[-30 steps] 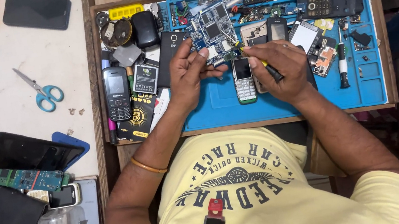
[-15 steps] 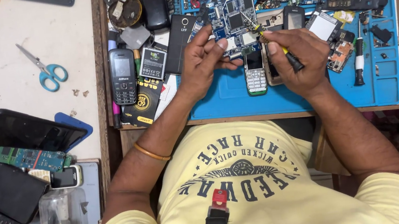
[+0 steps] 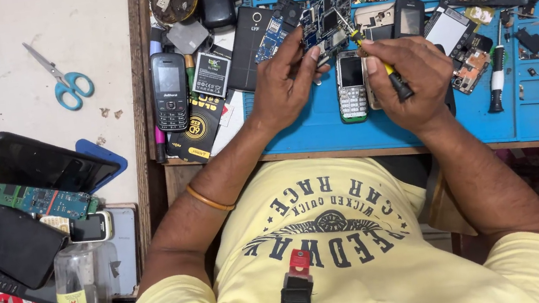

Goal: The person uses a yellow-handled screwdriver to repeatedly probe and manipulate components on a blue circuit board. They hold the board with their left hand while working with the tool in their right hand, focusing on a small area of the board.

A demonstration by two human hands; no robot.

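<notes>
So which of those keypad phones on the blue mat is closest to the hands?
The small silver-and-green phone, lying directly between both hands. The black one lies farther left.

Bright even overhead light, soft short shadows; sharp centre, edges slightly stretched, perhaps faint motion blur.

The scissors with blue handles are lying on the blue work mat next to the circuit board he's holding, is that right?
Not quite. The scissors lie on the pale table surface, left of the blue work mat and well apart from the circuit board. The head view shows this.
</notes>
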